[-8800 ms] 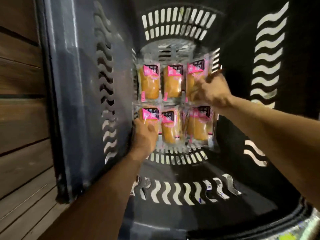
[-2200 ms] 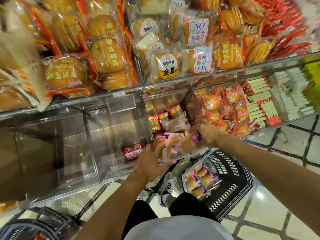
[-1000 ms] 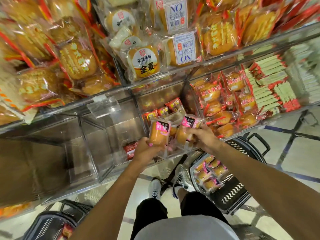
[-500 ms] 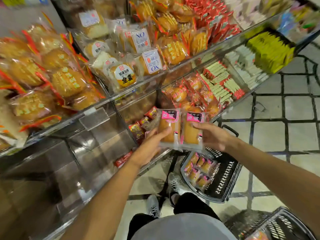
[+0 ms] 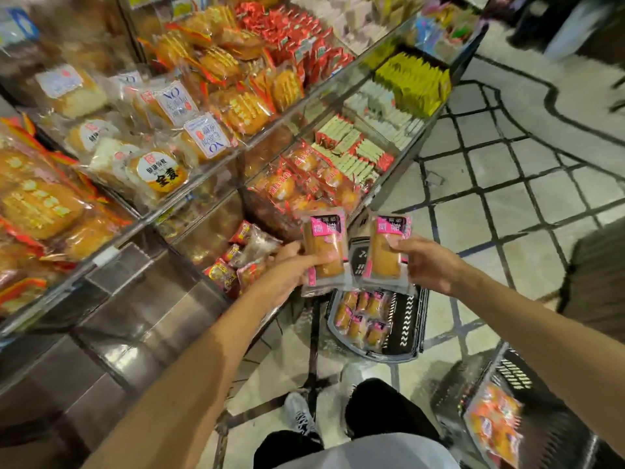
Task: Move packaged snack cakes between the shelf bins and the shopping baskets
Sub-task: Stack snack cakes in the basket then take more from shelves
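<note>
Left hand (image 5: 287, 269) grips one snack cake (image 5: 324, 248), right hand (image 5: 422, 262) pinches another (image 5: 385, 252); light, soft, probably slippery wrap — hold mid-body, don't squeeze.

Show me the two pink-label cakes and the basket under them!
Left pink-labelled wrapped cake (image 5: 324, 255): head view, on its golden middle.
Right pink-labelled wrapped cake (image 5: 384, 257): head view, golden middle.
Black plastic shopping basket (image 5: 407, 319): head view, on its slotted wall.
</note>
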